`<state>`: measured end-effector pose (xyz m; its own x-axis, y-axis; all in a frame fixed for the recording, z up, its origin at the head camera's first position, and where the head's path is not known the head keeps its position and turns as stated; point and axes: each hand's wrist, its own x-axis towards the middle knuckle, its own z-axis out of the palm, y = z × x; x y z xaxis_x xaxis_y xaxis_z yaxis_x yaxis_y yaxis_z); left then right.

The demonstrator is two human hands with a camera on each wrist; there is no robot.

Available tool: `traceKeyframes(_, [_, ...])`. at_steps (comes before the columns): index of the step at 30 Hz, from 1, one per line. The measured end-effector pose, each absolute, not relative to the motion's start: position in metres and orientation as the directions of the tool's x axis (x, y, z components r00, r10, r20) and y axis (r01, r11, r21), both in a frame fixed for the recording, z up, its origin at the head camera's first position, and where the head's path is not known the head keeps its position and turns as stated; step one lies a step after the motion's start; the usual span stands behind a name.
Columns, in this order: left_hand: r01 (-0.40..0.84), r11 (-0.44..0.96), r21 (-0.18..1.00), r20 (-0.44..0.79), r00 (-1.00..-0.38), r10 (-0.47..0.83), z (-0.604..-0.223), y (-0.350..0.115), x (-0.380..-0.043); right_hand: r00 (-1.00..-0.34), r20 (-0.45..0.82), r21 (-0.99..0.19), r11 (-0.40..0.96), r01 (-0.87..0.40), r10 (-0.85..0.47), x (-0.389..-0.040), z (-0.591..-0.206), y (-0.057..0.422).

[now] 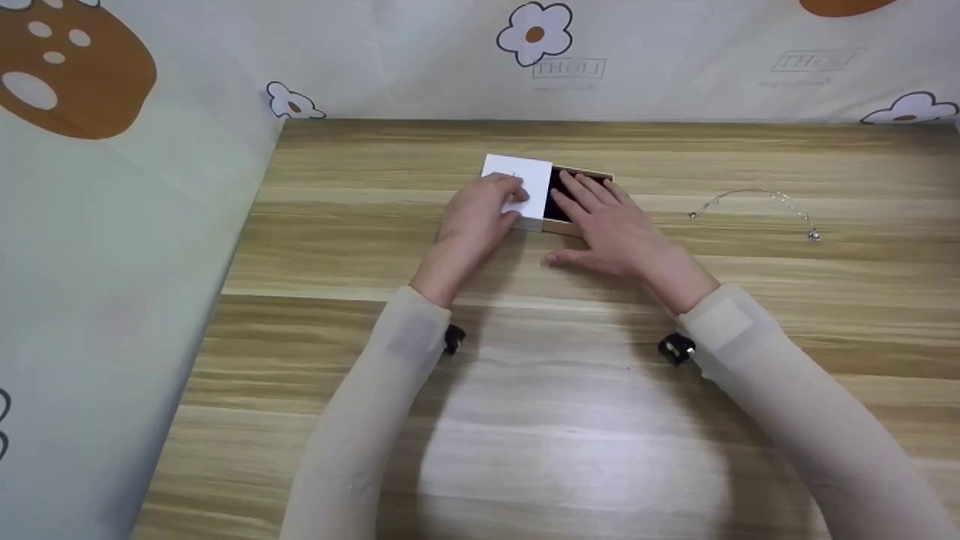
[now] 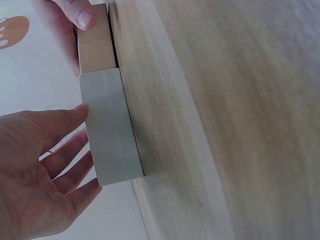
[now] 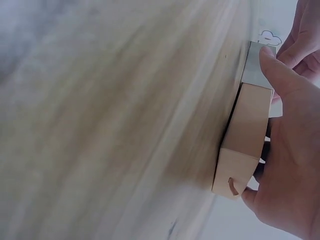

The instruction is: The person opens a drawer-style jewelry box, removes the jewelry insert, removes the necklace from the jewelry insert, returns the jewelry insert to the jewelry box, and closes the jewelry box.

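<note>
A small box with a white sliding sleeve (image 1: pixel 534 180) lies on the table, its kraft-brown drawer (image 3: pixel 246 120) pulled partly out to the right. Black lining (image 1: pixel 556 196) shows inside the drawer. My left hand (image 1: pixel 471 214) rests on top of the sleeve with bent fingers; in the left wrist view its thumb tip touches the upper front edge. Over the drawer spreads my right hand (image 1: pixel 611 229), fingers straight and reaching onto the lining, thumb out in front. A thin silvery bracelet (image 1: pixel 814 235) lies in an arc to the right, untouched.
The wood-grain table (image 1: pixel 570 435) meets a pale wall covering (image 1: pixel 405 60) with flower prints at its back and left edges. A short brown pull tab (image 3: pixel 233 186) sticks out of the drawer's end. Dark wrist cameras (image 1: pixel 677 349) sit under both sleeves.
</note>
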<state>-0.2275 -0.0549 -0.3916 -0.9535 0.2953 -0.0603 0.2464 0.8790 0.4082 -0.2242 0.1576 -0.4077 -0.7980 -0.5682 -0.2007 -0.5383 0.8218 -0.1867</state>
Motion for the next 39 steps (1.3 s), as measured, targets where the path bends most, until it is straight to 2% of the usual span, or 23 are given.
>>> traceKeyframes(23, [0.244,0.882,0.403,-0.065,-0.954,0.293,-0.3923,-0.0552,-0.2279,-0.785,-0.291,-0.185,0.837,-0.515,-0.547,-0.2265,-0.4010,0.1529])
traceKeyframes(39, [0.219,0.885,0.411,-0.088,-0.957,0.277,-0.3911,-0.0547,-0.2288,-0.776,-0.270,-0.201,0.821,-0.534,-0.570,-0.2276,-0.3977,0.1560])
